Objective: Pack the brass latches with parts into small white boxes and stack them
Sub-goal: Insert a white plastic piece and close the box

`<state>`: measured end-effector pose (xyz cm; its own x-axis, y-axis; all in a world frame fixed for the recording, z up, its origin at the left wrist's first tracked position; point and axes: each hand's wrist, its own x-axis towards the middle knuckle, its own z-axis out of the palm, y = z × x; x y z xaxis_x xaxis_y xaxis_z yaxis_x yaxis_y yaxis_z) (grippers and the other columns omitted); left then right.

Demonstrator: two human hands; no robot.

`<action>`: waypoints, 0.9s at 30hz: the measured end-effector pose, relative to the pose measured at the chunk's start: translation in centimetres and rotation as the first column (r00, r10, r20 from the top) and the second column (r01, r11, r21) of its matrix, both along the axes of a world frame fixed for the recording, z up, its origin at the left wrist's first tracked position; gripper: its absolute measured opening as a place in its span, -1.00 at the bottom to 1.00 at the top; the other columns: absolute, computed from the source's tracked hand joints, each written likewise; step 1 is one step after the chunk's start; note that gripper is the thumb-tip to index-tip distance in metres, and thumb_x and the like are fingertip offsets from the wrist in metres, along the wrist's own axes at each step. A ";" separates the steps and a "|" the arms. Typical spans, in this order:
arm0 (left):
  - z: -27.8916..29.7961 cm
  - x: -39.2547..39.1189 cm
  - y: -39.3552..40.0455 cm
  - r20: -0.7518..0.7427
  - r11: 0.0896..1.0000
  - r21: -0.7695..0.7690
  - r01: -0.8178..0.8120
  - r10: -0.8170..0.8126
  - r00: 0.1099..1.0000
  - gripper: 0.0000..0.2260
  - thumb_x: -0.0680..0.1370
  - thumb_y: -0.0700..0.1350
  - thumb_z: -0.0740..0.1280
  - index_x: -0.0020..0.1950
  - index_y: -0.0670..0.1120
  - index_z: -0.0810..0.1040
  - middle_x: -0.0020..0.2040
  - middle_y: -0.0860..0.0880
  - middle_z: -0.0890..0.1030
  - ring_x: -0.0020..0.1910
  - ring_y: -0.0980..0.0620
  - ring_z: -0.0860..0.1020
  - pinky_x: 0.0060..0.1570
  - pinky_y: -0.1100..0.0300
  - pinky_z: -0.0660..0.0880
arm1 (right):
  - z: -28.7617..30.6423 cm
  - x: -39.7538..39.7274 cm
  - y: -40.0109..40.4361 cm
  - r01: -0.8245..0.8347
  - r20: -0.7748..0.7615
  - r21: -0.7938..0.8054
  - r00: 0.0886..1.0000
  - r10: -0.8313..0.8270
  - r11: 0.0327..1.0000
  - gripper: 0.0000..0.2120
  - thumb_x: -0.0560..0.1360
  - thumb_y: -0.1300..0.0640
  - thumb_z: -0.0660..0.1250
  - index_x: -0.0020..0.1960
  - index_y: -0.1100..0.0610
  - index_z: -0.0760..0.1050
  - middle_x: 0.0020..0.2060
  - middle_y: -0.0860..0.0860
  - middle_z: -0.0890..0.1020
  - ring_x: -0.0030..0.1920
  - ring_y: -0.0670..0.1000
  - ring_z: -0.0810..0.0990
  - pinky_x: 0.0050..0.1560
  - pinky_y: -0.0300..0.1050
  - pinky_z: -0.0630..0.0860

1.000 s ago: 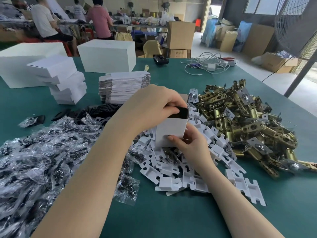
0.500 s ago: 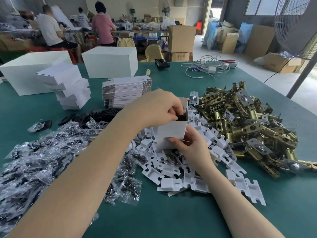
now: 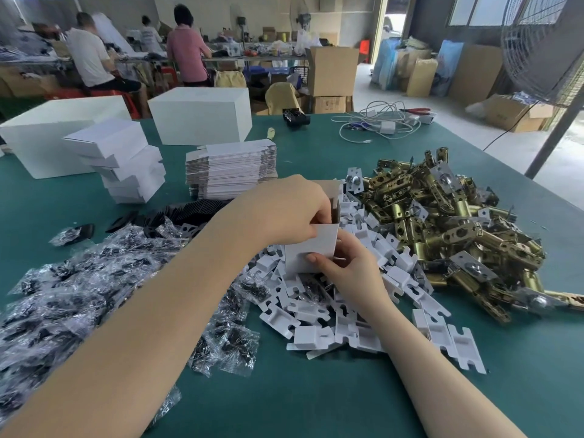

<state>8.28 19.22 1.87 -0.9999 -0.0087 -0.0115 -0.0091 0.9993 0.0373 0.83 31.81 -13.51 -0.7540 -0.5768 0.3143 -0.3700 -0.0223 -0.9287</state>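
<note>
Two hands on one small white box (image 3: 311, 249), held upright just above the heap of white plastic inserts (image 3: 319, 314) at table centre. Since a second ago the left hand (image 3: 284, 213) has gone from covering the box mouth to pushing a dark part down inside; the black piece that showed at the rim is now mostly sunk, only a sliver left at the box's 1 o'clock corner. Left fingers curled and pinching at the mouth, tips hidden inside. Right hand (image 3: 350, 267) grips the box's lower right side, thumb flat on the front face, other fingers behind and out of sight.

Judgement: this box is nearly loaded; closing the flap comes next.

Room: brass latches (image 3: 442, 222) piled at 3 o'clock, close to the right hand. Bagged parts (image 3: 79, 292) spread from 8 to 10 o'clock under the left forearm. Flat box blanks (image 3: 230, 167) at 11 o'clock, with the stack of packed boxes (image 3: 123, 161) further left. Bare green table (image 3: 316, 399) only at 6 o'clock, towards the near edge.
</note>
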 end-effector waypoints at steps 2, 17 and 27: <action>-0.2 0.0 0.1 -0.002 0.999 -0.043 -0.018 0.018 1.000 -0.78 0.57 -0.16 0.34 0.14 0.09 0.66 0.05 0.07 0.66 0.01 0.02 0.59 0.02 0.01 0.58 | -0.1 0.0 0.0 0.003 0.003 0.001 1.000 -0.003 1.000 -0.63 0.33 -0.21 0.45 0.13 -0.37 0.50 -0.04 -0.18 0.69 0.01 -0.15 0.66 0.01 -0.09 0.63; -0.5 0.1 -0.8 -0.090 0.998 -0.062 0.005 -0.011 0.996 -0.78 0.58 -0.03 0.38 0.21 0.14 0.65 0.06 0.15 0.67 0.03 0.07 0.58 -0.07 0.19 0.46 | -0.2 -0.2 0.0 0.008 0.009 0.006 1.000 -0.008 1.000 -0.63 0.44 0.00 0.49 0.11 -0.39 0.50 -0.03 -0.17 0.69 0.00 -0.15 0.65 -0.01 -0.14 0.63; -0.2 0.1 -1.1 -0.104 1.000 -0.016 -0.002 0.000 0.995 -0.92 0.53 0.02 0.43 -0.02 0.09 0.57 -0.29 0.23 0.47 -0.07 0.07 0.57 -0.21 0.18 0.40 | -0.2 -0.3 -0.1 0.013 0.011 0.017 1.000 -0.013 1.000 -0.65 0.44 0.01 0.50 0.14 -0.28 0.52 -0.05 -0.17 0.70 0.00 -0.14 0.65 0.03 -0.07 0.62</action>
<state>8.40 18.15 1.68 -0.9957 -0.0089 0.0927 -0.0069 0.9997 0.0224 0.57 31.71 -13.66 -0.7650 -0.5719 0.2962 -0.3602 -0.0013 -0.9329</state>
